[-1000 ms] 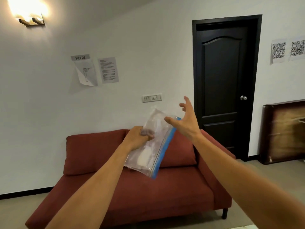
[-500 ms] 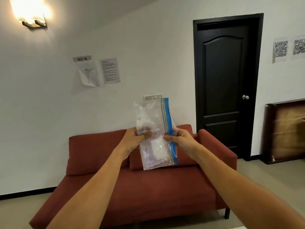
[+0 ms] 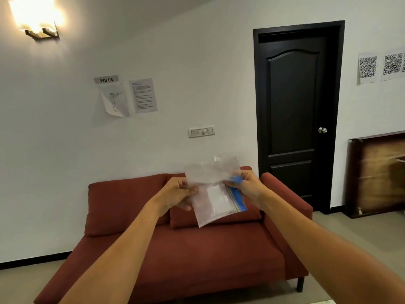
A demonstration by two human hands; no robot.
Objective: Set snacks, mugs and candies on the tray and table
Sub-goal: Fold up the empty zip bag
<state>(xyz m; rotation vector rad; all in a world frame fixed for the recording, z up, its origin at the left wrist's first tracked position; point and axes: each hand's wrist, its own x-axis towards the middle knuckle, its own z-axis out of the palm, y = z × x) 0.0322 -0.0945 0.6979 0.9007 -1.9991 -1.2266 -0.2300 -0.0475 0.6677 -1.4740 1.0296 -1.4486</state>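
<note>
Bag (image 3: 213, 194) before sofa (image 3: 175, 249) — door (image 3: 295, 110) (right).

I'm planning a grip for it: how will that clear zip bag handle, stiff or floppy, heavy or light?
Probably floppy: the bag creases and folds over between the left hand and right hand. Likely light: fingertip pinches hold it up. The smooth film may be slippery.

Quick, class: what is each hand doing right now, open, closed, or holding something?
Left hand: closed, grip on the left edge of the clear zip bag.
Right hand: closed, grip on the bag's blue zip edge.
</note>
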